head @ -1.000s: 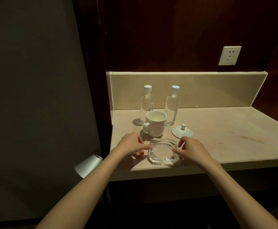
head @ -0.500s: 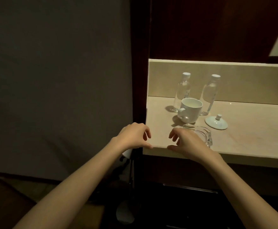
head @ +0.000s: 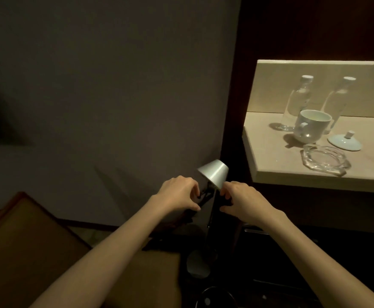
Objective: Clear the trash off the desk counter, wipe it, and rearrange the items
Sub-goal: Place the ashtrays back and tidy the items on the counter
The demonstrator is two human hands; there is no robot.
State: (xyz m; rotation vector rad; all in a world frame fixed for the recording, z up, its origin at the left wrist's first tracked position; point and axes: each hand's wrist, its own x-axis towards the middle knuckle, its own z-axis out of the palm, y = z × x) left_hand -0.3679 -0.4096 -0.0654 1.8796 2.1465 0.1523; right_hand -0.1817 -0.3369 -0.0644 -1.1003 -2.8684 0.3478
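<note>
Both hands meet at a desk lamp standing below the bench's left end.

Left of the lamp's silver shade (head: 213, 175), the left hand (head: 178, 193) hangs palm down, fingers curled at the dark lamp arm (head: 211, 211); whether its grip closes on it I cannot tell. Just right of the shade, the right hand (head: 242, 200) curls likewise, its grip also unclear. Up right of the shade, on the bench (head: 268, 161), stand two water bottles (head: 296, 103), a white cup (head: 310, 126), a lid (head: 344, 141) and a glass ashtray (head: 324, 160).
</note>
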